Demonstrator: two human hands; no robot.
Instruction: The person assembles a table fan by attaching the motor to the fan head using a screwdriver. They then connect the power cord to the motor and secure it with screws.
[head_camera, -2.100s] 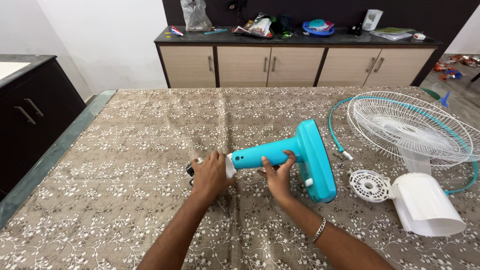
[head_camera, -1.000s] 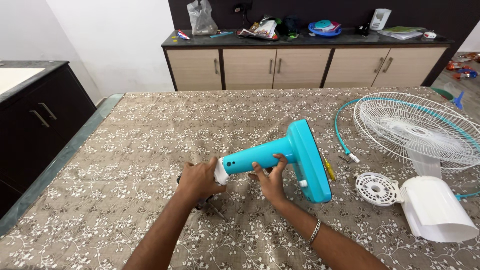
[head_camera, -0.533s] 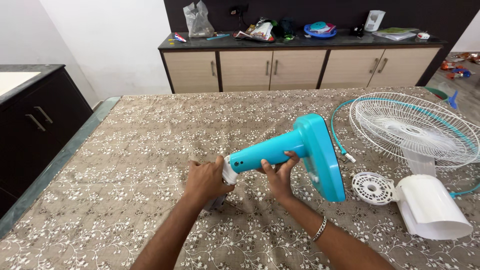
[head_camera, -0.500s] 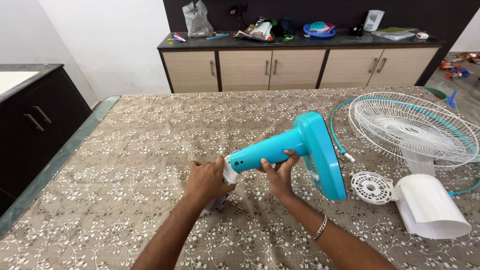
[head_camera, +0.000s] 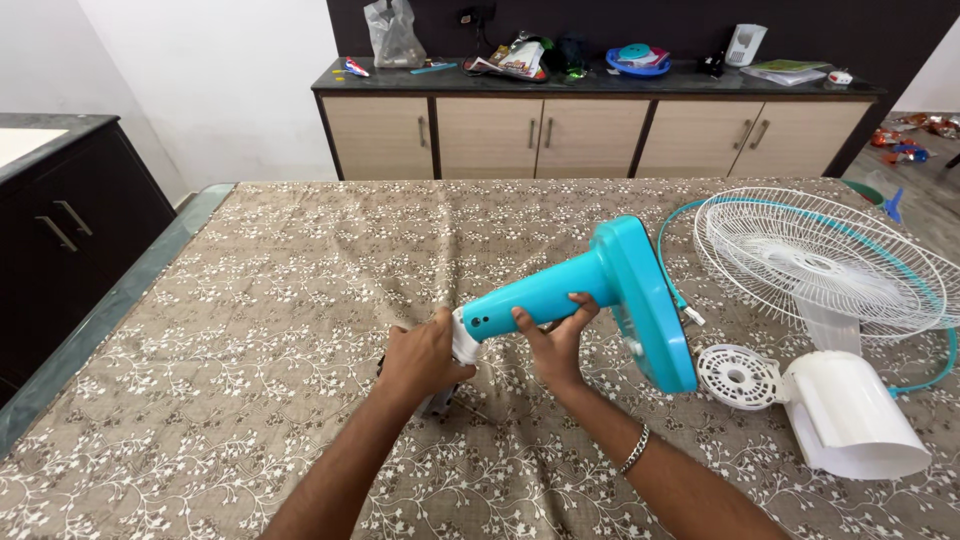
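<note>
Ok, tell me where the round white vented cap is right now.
In the head view, the round white vented cap lies on the tablecloth at the right, between the turquoise fan stand's base and the white motor cover.

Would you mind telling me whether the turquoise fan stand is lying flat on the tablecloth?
No, the turquoise fan stand is held tilted above the tablecloth, gripped by the right hand and left hand.

- Left hand (head_camera: 420, 355): bare, forearm unsleeved, no rings visible.
- Right hand (head_camera: 552, 345): bare, forearm unsleeved.
- Silver chain bracelet (head_camera: 634, 450): encircles the right wrist.
</note>
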